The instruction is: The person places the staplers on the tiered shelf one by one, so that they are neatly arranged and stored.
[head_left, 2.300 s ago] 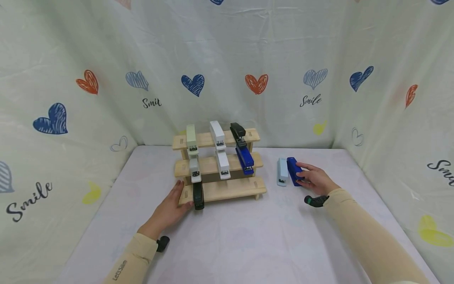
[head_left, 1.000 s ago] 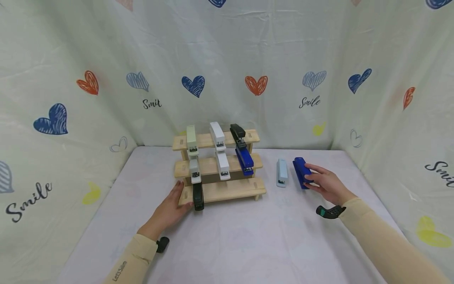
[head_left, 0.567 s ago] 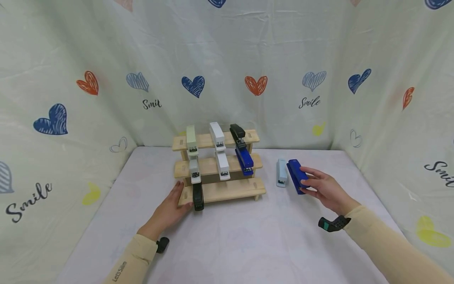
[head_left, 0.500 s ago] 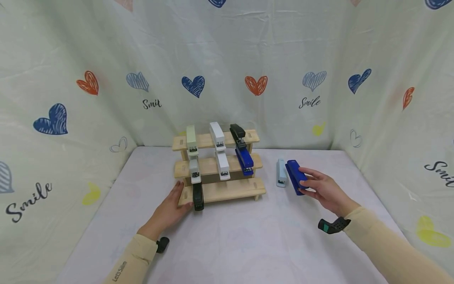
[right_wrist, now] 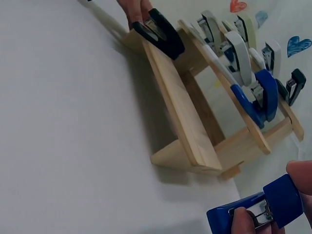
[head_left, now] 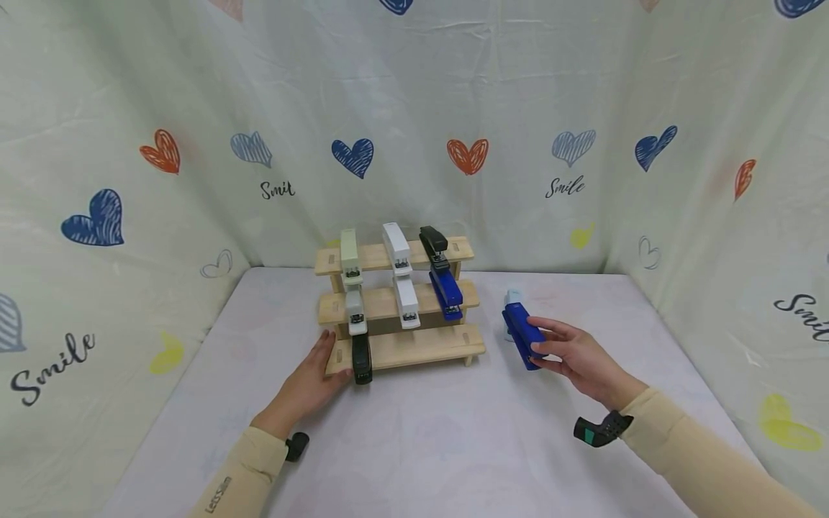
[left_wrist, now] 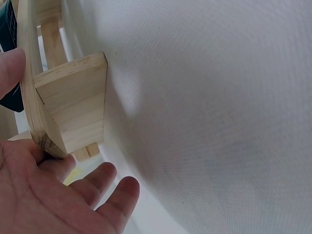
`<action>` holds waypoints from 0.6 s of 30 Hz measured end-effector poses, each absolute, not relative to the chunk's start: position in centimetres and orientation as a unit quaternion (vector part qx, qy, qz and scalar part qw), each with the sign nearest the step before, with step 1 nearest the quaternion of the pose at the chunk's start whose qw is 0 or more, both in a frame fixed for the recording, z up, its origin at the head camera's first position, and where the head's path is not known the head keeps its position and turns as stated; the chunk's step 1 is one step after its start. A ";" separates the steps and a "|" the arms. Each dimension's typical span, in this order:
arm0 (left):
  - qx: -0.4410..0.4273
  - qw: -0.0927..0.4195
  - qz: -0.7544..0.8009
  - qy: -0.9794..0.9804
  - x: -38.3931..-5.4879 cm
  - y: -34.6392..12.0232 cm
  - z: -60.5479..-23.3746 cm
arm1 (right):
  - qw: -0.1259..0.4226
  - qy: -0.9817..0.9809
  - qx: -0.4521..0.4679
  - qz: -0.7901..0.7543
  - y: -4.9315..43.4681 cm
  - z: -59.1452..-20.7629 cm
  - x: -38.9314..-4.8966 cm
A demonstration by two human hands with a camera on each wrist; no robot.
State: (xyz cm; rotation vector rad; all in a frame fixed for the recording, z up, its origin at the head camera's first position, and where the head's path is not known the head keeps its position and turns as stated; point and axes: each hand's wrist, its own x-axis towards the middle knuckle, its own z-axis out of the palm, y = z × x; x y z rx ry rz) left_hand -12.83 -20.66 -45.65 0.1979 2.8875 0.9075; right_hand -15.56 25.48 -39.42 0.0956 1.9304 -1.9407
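My right hand (head_left: pixel 579 360) pinches a blue stapler (head_left: pixel 522 334) just off the table, right of a three-tier wooden stand (head_left: pixel 421 350). In the right wrist view that blue stapler (right_wrist: pixel 286 202) shows its front end, with thumb and fingers on both sides. Behind it, mostly covered, is a light blue stapler (head_left: pixel 513 296). My left hand (head_left: pixel 311 381) holds the left end of the lowest shelf, thumb at the front edge beside a black stapler (head_left: pixel 362 358). In the left wrist view two fingers (left_wrist: pixel 105 187) extend past the shelf corner.
Pale green (head_left: pixel 349 253), white (head_left: pixel 397 246) and black (head_left: pixel 435 241) staplers stand on the top tier. Grey-white (head_left: pixel 355 308), white (head_left: pixel 406 301) and blue (head_left: pixel 447 291) ones sit on the middle tier. A printed curtain (head_left: pixel 414 86) hangs behind the white table (head_left: pixel 414 446).
My right hand first drew the blue stapler rightward from the light blue one, then carried it back left and nearer, now partly covering the light blue stapler. My left hand stayed put.
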 end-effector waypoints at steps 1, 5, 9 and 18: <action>0.065 0.054 0.299 0.951 -12.8 -20.7 -45.6 | 0.200 0.690 0.035 -0.695 25.3 -39.5 -15.5; 0.066 0.053 0.297 0.951 -12.8 -20.6 -45.6 | 0.201 0.685 0.027 -0.700 24.5 -39.7 -15.0; 0.067 0.053 0.294 0.952 -12.8 -20.6 -45.6 | 0.210 0.683 0.017 -0.700 23.6 -39.8 -14.7; 0.072 0.049 0.296 0.951 -12.8 -20.7 -45.7 | 0.227 0.677 0.017 -0.699 21.5 -39.9 -14.0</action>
